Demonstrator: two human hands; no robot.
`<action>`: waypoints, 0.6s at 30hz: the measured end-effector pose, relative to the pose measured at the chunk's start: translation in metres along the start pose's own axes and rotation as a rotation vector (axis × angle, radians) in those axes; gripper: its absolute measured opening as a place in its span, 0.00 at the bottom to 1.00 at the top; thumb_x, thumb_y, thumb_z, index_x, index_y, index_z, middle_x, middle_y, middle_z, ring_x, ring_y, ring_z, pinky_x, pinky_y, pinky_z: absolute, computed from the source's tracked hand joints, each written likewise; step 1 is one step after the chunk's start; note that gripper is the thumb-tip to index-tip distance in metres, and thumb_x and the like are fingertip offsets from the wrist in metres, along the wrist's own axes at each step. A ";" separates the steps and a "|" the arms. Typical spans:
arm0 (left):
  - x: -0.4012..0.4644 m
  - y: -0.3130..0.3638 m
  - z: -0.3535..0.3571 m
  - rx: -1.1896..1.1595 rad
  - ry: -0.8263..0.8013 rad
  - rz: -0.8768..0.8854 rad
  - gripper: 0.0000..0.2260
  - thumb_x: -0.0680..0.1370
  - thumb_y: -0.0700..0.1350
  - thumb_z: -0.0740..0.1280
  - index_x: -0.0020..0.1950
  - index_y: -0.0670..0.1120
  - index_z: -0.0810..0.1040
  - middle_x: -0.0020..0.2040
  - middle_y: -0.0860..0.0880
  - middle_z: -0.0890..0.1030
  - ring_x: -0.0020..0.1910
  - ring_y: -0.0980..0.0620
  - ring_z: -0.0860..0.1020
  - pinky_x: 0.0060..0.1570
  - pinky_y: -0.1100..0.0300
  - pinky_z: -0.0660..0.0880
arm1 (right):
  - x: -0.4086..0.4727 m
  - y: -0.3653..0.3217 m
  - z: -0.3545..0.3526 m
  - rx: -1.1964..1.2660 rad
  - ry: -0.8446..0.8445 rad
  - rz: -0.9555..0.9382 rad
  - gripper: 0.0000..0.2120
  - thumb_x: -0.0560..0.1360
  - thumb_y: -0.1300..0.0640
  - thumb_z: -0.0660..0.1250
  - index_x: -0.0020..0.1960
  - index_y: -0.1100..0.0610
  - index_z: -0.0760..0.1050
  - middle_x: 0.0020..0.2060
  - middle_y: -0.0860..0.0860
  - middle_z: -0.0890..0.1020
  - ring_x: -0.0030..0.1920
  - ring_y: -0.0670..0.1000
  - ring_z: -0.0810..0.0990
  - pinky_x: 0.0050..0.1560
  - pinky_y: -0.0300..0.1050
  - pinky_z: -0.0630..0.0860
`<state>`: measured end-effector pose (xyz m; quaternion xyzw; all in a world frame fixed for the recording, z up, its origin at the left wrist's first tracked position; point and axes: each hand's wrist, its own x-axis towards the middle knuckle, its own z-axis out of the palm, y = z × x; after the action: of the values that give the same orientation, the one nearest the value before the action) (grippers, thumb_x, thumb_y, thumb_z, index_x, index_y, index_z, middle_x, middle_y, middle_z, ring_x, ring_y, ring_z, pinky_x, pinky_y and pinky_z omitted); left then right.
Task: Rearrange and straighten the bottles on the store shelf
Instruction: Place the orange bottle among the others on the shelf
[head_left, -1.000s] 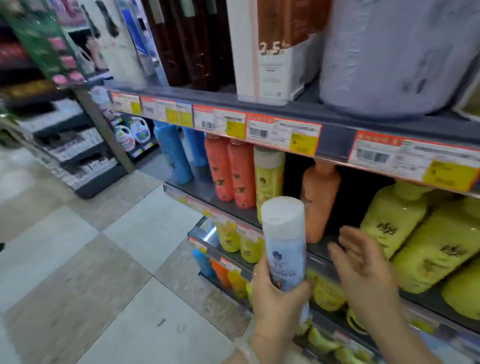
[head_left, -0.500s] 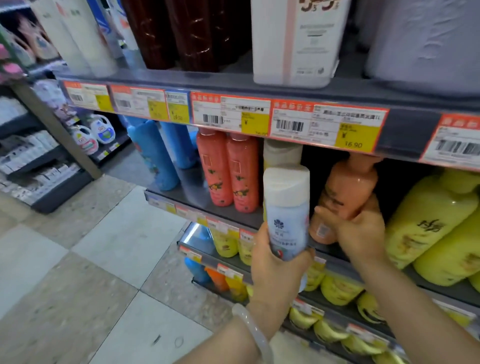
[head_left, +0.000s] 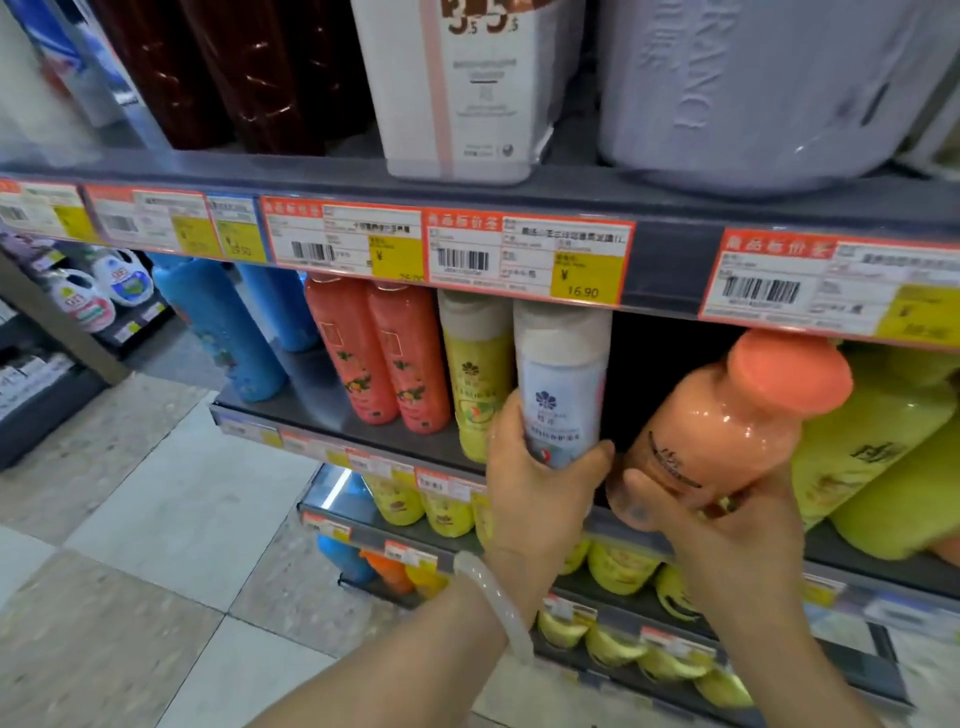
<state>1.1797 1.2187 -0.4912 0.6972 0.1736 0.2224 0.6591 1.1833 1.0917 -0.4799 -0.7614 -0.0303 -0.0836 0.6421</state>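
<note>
Single head view, facing forward and down, close to store shelf (head_left: 519, 189)

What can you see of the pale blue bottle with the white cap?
The pale blue bottle stands upright at the shelf's front edge, beside a yellow bottle. It looks like glossy plastic, with a wide white cap and a flower logo above small print. The left hand grips its lower part; its base is hidden.

bright even light; blurred edges, wide-angle bowing.
</note>
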 end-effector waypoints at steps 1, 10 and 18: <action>0.005 0.000 0.005 0.003 0.001 0.001 0.22 0.60 0.47 0.75 0.52 0.53 0.74 0.53 0.45 0.79 0.50 0.50 0.80 0.48 0.53 0.80 | 0.000 0.001 -0.002 -0.010 -0.002 0.005 0.27 0.61 0.64 0.77 0.52 0.49 0.66 0.43 0.39 0.75 0.39 0.26 0.74 0.35 0.20 0.68; 0.033 -0.032 0.035 0.129 0.062 -0.084 0.30 0.55 0.56 0.71 0.53 0.48 0.71 0.51 0.41 0.79 0.49 0.43 0.80 0.49 0.44 0.78 | -0.003 0.011 0.000 0.026 -0.070 0.040 0.27 0.61 0.65 0.77 0.54 0.50 0.68 0.44 0.41 0.78 0.41 0.31 0.77 0.36 0.24 0.72; 0.024 -0.027 0.028 0.152 -0.005 -0.078 0.29 0.58 0.55 0.71 0.55 0.46 0.69 0.51 0.43 0.79 0.50 0.46 0.79 0.51 0.44 0.77 | 0.002 0.008 0.002 0.017 -0.085 0.094 0.26 0.62 0.62 0.77 0.53 0.49 0.68 0.42 0.40 0.78 0.40 0.30 0.77 0.34 0.24 0.72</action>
<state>1.2169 1.2099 -0.5170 0.7383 0.2154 0.1809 0.6130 1.1865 1.0926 -0.4881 -0.7594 -0.0228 -0.0206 0.6498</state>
